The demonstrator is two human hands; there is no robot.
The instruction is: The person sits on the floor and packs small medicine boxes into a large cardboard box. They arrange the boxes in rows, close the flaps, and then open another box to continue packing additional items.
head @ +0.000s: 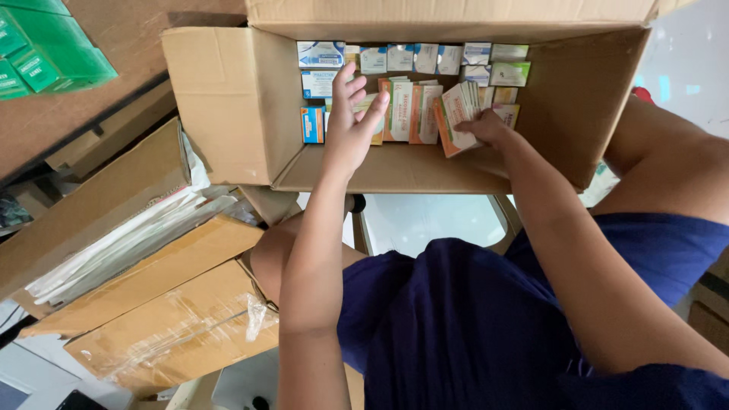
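At the far left, green packets (42, 53) lay stacked on a brown surface, and below them several flat cardboard cartons (163, 304) leaned against one another, one with white sheets (114, 243) showing along its open edge and another wrapped in clear film. To the right of these stood a large open cardboard box (228, 106), its flaps folded out, with small medicine boxes (402, 57) packed upright inside: a row of white and blue ones along the far wall, a few blue and orange ones at the left end, and a row of orange-and-white ones across the middle. The left hand (351, 121) reached into the box with its fingers spread and slightly curled, the fingertips resting on the tops of the blue-and-white boxes at the left of the rows, gripping none of them. Further right, the right hand (486, 129) was tucked low in the box, its fingers closed around a small bundle of orange-and-white boxes (458, 114) that tilted to the left, just beside the upright row and near the box's front wall. Both bare forearms ran down from the box toward a dark blue shirt (471, 326) in the foreground.
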